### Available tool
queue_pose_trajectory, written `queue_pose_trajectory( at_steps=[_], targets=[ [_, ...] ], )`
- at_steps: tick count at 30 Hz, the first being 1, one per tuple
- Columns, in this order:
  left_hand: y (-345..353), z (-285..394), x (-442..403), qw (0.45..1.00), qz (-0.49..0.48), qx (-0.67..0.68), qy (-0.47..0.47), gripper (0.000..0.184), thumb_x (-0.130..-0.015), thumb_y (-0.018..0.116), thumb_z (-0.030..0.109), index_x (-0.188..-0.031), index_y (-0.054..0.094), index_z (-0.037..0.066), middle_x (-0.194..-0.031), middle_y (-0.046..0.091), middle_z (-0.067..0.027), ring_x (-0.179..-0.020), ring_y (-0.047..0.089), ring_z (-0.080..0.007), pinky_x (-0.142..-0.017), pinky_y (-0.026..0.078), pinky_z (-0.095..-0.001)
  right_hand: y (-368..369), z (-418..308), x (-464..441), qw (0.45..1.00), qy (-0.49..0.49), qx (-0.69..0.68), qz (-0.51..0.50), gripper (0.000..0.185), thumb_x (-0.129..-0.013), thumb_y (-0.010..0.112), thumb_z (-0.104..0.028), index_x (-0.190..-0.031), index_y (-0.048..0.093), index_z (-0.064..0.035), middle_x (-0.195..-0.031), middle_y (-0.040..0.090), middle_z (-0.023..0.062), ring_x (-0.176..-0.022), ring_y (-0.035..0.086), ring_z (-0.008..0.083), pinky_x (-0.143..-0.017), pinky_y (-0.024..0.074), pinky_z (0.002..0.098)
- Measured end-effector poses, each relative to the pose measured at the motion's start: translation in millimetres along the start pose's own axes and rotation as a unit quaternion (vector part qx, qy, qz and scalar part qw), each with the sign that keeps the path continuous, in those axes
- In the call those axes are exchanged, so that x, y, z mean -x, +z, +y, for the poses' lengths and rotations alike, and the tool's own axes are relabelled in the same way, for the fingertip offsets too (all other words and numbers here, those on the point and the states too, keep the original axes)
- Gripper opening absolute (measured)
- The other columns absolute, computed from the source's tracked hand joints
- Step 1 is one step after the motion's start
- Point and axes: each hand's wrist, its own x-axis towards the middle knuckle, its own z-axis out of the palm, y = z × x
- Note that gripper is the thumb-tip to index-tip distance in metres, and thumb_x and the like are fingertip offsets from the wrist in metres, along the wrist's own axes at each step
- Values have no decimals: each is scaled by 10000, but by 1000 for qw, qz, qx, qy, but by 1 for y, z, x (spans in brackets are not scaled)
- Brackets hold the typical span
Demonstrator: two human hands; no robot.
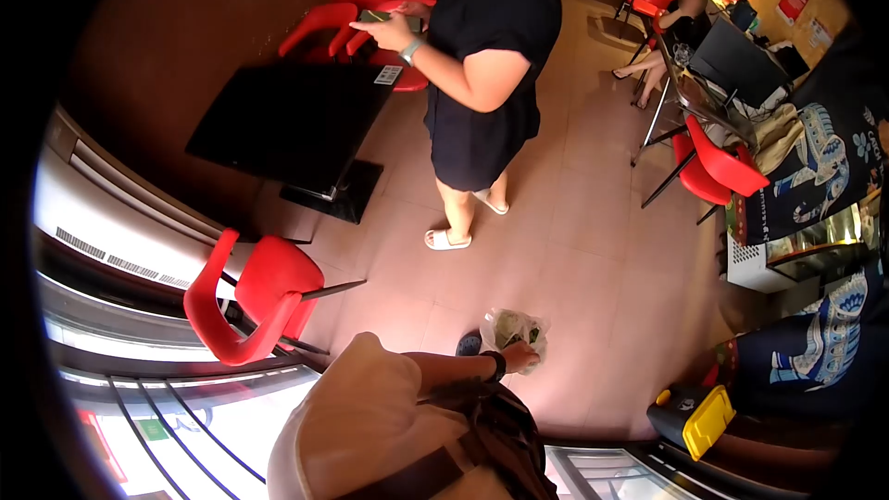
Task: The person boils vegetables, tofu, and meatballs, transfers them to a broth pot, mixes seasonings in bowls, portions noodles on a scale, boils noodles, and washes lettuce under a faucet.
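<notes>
My left hand (pixel 519 357), with a black band on the wrist, is closed on the top of a translucent plastic bag (pixel 531 326). Something greenish shows through the plastic, but I cannot make out what it is. The bag hangs low in front of me, beside a dark blue shoe (pixel 469 343). A white sleeve (pixel 356 398) covers my upper arm, and a dark brown bag (pixel 505 435) with a strap lies against my body. My right hand is out of view.
A person (pixel 491 56) in black stands ahead holding a phone, beside a black table (pixel 287 120). Red chairs (pixel 278 287) stand left and right. Another person sits at the back right. A black bin with a yellow lid (pixel 708 421) stands at lower right, near elephant-print cloths (pixel 824 343).
</notes>
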Motion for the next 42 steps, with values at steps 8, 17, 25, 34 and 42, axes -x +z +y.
queue_pose_trajectory(
  at_steps=[8,17,25,34,42],
  targets=[
    [-35,-30,-29,988,117,-63,77,72,-804,624,113,-813,683,72,-779,663,-127,-763,662,-316,-692,524,-407,65,-56,-84,987,-80,3,-138,271,-997,526,-191,-1163,649,-15,-1028,666,97,-957,621,198,-854,504,358],
    [-69,-2,-21,964,243,-97,43,116,-763,612,87,-668,547,99,-663,564,-97,-683,564,-316,-619,432,-414,133,-118,-132,959,-154,6,-238,266,-991,532,-184,-1157,649,-13,-1018,670,98,-950,626,195,-846,510,360],
    [-67,-12,-18,977,200,-76,9,130,-817,577,135,-706,594,69,-639,608,-116,-638,643,-306,-589,496,-410,170,-139,-150,958,-161,26,-236,261,-986,536,-179,-1152,648,-11,-1009,674,99,-945,631,192,-839,515,362],
    [-62,-11,-15,982,148,101,-52,353,-928,531,229,-668,574,-6,-611,577,-142,-590,578,-274,-579,431,-386,190,-155,-168,962,-164,27,-216,256,-980,542,-172,-1146,648,-9,-999,679,99,-938,636,188,-831,521,365],
    [-62,-19,-8,985,143,99,-14,317,-925,538,191,-661,554,16,-608,557,-120,-589,544,-241,-580,419,-380,197,-158,-174,964,-162,35,-209,252,-974,546,-166,-1141,647,-7,-990,683,100,-933,641,185,-824,526,367]
  ],
)
